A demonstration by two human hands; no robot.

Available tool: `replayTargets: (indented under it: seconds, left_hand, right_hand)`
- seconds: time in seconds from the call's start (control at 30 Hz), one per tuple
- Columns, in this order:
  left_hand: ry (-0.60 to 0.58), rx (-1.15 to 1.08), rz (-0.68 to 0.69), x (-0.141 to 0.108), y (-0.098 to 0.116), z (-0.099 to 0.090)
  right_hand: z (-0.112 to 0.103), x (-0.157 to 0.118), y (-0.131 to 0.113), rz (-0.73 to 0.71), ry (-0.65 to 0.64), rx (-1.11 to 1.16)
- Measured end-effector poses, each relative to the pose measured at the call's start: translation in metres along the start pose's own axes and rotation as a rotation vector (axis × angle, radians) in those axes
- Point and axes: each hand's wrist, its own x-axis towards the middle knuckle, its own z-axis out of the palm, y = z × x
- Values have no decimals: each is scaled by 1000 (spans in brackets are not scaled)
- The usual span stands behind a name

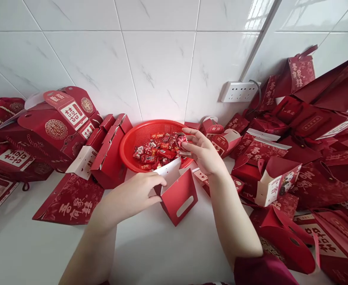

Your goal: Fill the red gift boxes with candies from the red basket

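Observation:
My left hand (pixel 140 192) grips the left edge of a red paper gift box (pixel 180 196), thumb and fingers closed on its wall. The box stands with its top open, a white inner flap raised and a pale oval window low on the front. Over the right rim of a red plastic basket (pixel 126 156), my right hand (pixel 202 150) pinches a wrapped candy (pixel 181 139) between its fingertips. Many red-wrapped candies (pixel 159 152) lie in the basket. The inside bottom of the box is hidden from me.
Red gift boxes (pixel 70 200) and larger bags (pixel 55 128) crowd the left. More boxes (pixel 257 150) are heaped at the right, some lying open. A white power strip (pixel 239 92) leans by the tiled wall behind. The white tabletop (pixel 162 253) shows in front.

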Motion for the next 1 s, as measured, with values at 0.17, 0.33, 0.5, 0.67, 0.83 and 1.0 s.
replayTargets:
  seconds: [0.17,0.33,0.5,0.67,0.83,1.0]
  left_hand:
    - [-2,41,29,1,1,2]
    - [-70,124,76,-2,-6,5]
    - [-67,108,120,-3,-6,7]
    - [-71,101,146,-7,-1,5]
    - [-74,143,133,-9,0,5]
    - [-36,142,145,-8,1,6]
  right_hand:
    - [-3,-34,-29,-58,-93,198]
    - [-7,-52,-44,-9,-304,125]
    - [1,-57,-46,-224,-551,-283]
    - [5,-60,-45,-297,-567,-685]
    - [10,-61,-41,-256,-551,-784]
    - [15,-61,-39,-267,-536,-853]
